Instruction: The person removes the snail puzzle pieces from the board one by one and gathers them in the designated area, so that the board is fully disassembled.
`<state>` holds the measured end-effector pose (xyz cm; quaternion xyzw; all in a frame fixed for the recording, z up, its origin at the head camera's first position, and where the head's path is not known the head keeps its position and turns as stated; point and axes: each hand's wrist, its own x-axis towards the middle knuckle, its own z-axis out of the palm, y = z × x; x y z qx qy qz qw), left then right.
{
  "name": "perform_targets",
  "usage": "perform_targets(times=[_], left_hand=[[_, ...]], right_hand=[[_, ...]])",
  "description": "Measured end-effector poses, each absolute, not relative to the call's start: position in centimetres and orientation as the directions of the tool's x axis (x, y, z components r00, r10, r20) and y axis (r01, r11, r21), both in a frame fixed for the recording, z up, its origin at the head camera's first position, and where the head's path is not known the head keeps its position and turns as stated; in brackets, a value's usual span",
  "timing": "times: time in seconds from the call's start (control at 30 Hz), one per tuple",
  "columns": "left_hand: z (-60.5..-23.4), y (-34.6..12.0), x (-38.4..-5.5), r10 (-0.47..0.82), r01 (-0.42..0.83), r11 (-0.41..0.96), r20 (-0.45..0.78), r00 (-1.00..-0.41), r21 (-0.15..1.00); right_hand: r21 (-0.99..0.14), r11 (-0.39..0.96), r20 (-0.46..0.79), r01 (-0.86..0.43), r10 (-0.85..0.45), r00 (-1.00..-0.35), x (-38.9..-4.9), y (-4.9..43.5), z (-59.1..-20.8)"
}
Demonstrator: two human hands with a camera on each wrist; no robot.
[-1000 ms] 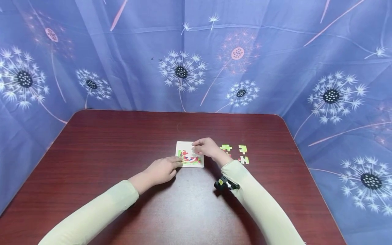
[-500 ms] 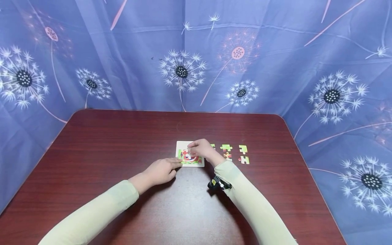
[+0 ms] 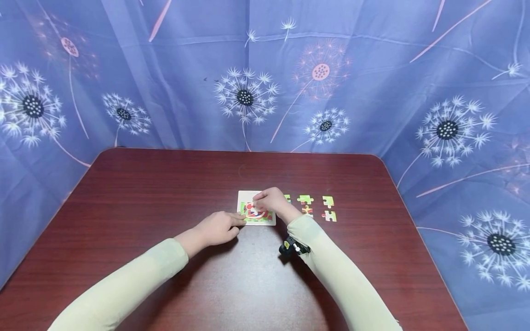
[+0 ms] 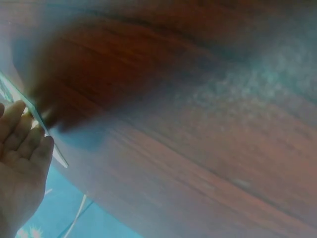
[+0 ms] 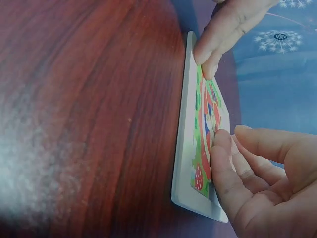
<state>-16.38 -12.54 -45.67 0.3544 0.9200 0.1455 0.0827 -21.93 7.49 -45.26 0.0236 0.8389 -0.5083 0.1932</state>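
A white-framed jigsaw board [image 3: 245, 195] lies flat on the table, its lower part filled with a red, white and green picture. The fingertips of my left hand [image 3: 217, 227] rest, fairly straight, on the board's left edge. From the right, my right hand [image 3: 273, 202] reaches over the board and pinches a small puzzle piece [image 3: 254, 209] against the picture. In the right wrist view, the curled fingers of the right hand [image 5: 272, 183] touch the picture surface and mostly cover that piece. The left wrist view shows the left hand [image 4: 22, 163] at the board's edge.
Right of the board lie several loose pieces: a green one [image 3: 305, 199], a green corner one [image 3: 328, 201], a red-and-yellow one [image 3: 307, 210] and a green-and-red one [image 3: 330, 216]. Another [image 3: 287, 197] is partly behind the right wrist. A dandelion-print curtain [image 3: 186, 92] surrounds the dark red table [image 3: 165, 184].
My right hand has moved left and slightly down over the board, bringing the piece onto the picture, and then stayed nearly still. The left hand has stayed at the board's edge.
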Motion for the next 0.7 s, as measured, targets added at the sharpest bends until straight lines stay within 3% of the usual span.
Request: perform_targets(times=[0.7], left_hand=[[-45.7,-12.5,-16.2,0.674,0.632,0.7,-0.014,-0.739,0.331]], right_hand=[[-0.849,0.441,-0.406,0.291,-0.192,-0.894,-22.4,6.4,-44.7]])
